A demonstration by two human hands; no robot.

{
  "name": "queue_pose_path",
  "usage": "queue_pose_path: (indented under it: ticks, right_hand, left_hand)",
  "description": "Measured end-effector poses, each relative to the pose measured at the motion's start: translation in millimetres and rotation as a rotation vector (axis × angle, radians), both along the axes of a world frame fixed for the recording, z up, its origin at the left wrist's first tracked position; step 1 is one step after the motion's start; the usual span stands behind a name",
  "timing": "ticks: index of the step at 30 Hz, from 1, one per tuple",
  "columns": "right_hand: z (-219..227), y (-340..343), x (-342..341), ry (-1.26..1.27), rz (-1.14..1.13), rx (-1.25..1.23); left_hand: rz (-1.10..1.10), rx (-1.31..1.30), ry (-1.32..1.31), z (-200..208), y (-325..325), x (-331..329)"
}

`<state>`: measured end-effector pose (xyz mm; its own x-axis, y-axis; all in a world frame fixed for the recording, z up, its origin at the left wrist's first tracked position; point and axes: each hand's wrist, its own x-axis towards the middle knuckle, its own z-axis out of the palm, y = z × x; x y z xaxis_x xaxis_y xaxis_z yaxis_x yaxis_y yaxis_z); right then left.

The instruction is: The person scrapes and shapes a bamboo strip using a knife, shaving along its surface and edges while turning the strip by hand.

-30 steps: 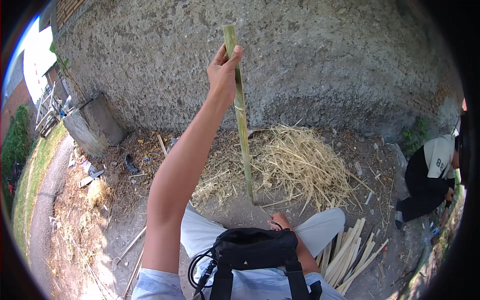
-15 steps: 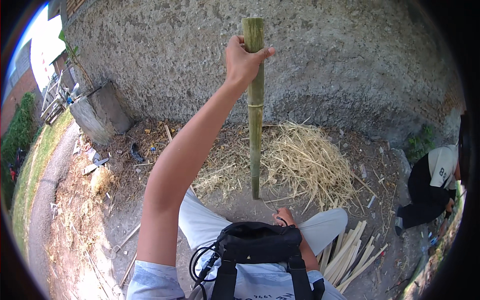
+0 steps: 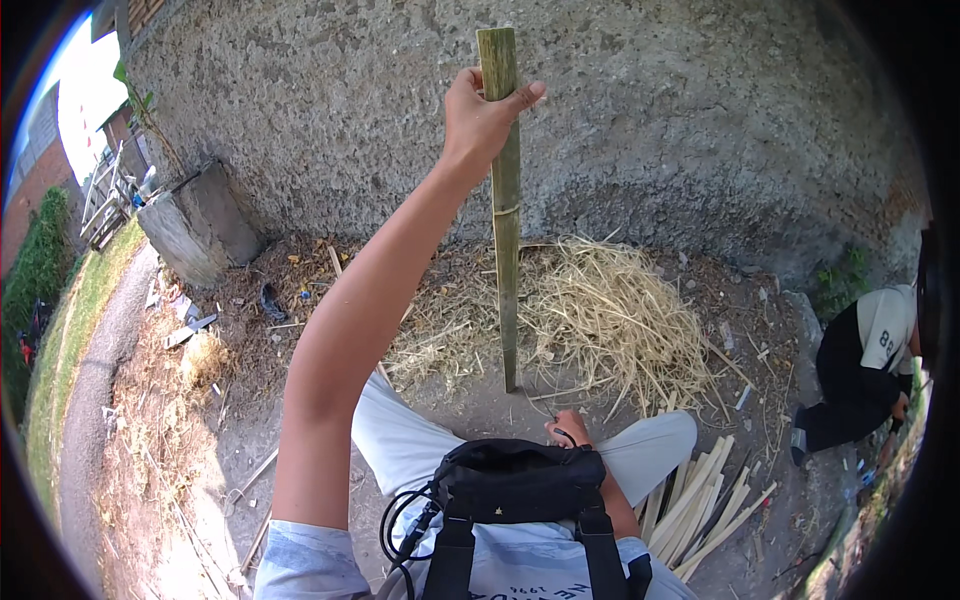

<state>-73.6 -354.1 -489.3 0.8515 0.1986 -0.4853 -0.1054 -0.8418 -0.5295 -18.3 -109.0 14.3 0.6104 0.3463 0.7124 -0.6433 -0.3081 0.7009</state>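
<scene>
A green bamboo pole (image 3: 505,210) stands upright, its foot on bare ground in front of the seated person's knees and its top raised before a rough grey wall (image 3: 650,130). The left hand (image 3: 480,115) wraps it near the top, grip pressed tight around the stalk, arm stretched upward. The right hand (image 3: 572,428) is far below that grip, close to the pole's foot and half hidden behind a black chest bag (image 3: 515,480); whether it is closed cannot be told.

To steady the pole well, the upper grip probably needs to stay firm and plumb over the foot, lest it slip on the dirt.

Beyond the foot lies a heap of pale shavings (image 3: 600,320). Right of the knee, split bamboo slats (image 3: 710,505) lie stacked. Further right, another person (image 3: 865,370) crouches, well apart.
</scene>
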Motion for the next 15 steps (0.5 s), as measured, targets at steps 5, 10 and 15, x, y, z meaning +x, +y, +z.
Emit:
queue_pose_path:
  ticks: [5, 10, 15]
  right_hand:
    - [22, 10, 0, 0.114, -0.033, -0.001]
    - [30, -9, 8, 0.095, -0.378, 0.695]
    - [214, -2, 25, -0.172, -0.338, 0.863]
  left_hand:
    - [-0.019, -0.063, -0.016, -6, 13, -3]
    - [-0.049, -0.159, -0.243, -3, 3, -2]
    - [-0.059, -0.106, -0.137, 6, 30, -9]
